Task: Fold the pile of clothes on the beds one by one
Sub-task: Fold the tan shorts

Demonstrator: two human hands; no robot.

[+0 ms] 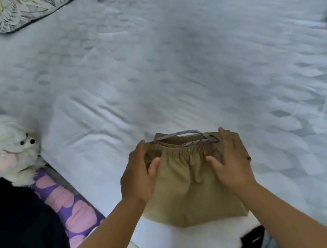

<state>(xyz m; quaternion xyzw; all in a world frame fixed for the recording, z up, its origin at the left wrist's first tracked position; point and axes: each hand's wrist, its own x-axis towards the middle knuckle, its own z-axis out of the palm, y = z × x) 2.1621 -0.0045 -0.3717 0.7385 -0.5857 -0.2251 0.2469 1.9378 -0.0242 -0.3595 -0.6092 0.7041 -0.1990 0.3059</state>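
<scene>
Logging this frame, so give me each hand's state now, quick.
Left hand: grips the left end of the tan shorts at the waistband, thumb on top.
Right hand: grips the right end of the waistband the same way.

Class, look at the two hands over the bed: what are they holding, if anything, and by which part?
Both hands hold the tan shorts by the elastic waistband: the left hand at its left end, the right hand at its right end.

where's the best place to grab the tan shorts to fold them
Grip the shorts at the two ends of the elastic waistband, one from each side, where the left hand and right hand hold it now. The gathered band is thick and firm, and the rest hangs below it.
</scene>
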